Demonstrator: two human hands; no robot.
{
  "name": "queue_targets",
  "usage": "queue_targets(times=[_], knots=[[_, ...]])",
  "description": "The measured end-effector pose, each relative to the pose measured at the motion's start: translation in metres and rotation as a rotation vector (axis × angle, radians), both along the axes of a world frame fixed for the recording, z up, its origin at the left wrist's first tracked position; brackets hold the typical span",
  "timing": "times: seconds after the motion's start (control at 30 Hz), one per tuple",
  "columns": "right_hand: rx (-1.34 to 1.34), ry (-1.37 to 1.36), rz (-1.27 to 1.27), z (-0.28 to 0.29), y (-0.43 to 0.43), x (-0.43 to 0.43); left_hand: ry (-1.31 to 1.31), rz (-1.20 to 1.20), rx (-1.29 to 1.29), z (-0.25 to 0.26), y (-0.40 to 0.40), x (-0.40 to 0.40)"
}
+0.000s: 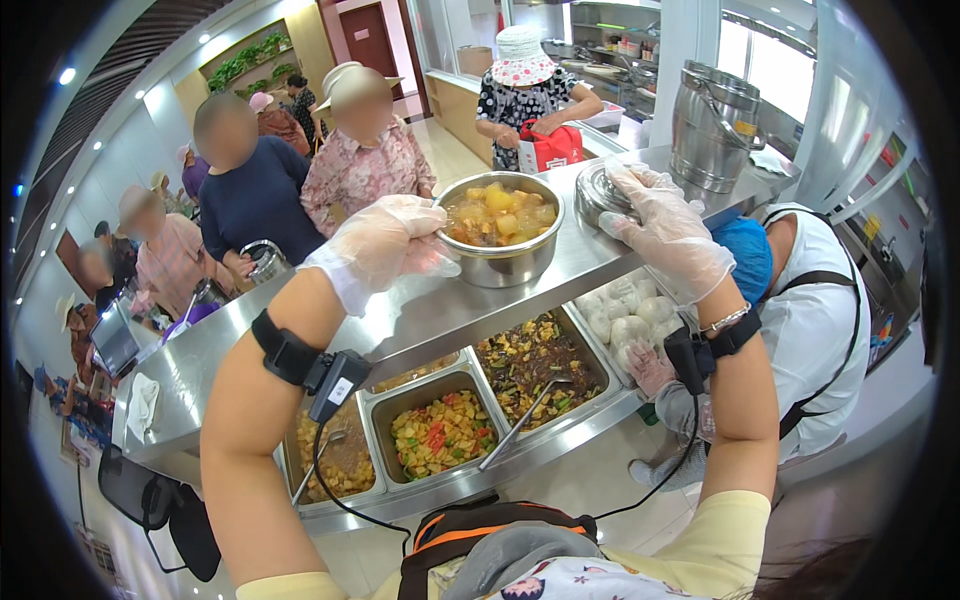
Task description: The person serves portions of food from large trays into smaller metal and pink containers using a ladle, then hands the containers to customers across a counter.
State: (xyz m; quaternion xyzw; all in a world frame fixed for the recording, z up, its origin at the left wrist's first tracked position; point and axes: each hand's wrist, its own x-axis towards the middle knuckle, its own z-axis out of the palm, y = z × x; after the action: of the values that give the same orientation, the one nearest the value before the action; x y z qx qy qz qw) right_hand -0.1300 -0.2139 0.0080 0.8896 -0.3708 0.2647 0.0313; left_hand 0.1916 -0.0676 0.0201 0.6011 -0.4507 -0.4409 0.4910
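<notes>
A round stainless-steel food container point(504, 262) filled with chunky stew point(504, 214) sits at the raised steel counter. My left hand point(390, 244), in a clear plastic glove, grips its left rim side. To its right is a round steel lid point(596, 191), and my gloved right hand point(660, 217) has its fingers over the lid's right side. Below the counter are steel pans: diced potatoes with peppers point(442, 435), a dark stir-fry point(536, 360) with a metal serving spoon point(525, 424), and a pale stew point(337, 450) with another spoon. White buns point(630, 319) lie at the right.
A co-worker in a blue hair cover point(742, 255) bends close on my right, one gloved hand at the buns. A tall steel insulated bucket point(712, 127) stands at the counter's right end. Several people wait across it, one with a steel container point(266, 262), another with a red bag point(555, 146).
</notes>
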Motion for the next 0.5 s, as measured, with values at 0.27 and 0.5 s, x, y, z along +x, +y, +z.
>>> queue_targets(times=[0.27, 0.5], knots=[[-0.025, -0.040, -0.088, -0.005, -0.038, -0.026, 0.040, -0.030, -0.044, -0.001, -0.074, -0.049], [-0.059, -0.125, -0.094, -0.010, -0.058, -0.039, 0.010, -0.075, -0.037, 0.002, -0.121, -0.072]])
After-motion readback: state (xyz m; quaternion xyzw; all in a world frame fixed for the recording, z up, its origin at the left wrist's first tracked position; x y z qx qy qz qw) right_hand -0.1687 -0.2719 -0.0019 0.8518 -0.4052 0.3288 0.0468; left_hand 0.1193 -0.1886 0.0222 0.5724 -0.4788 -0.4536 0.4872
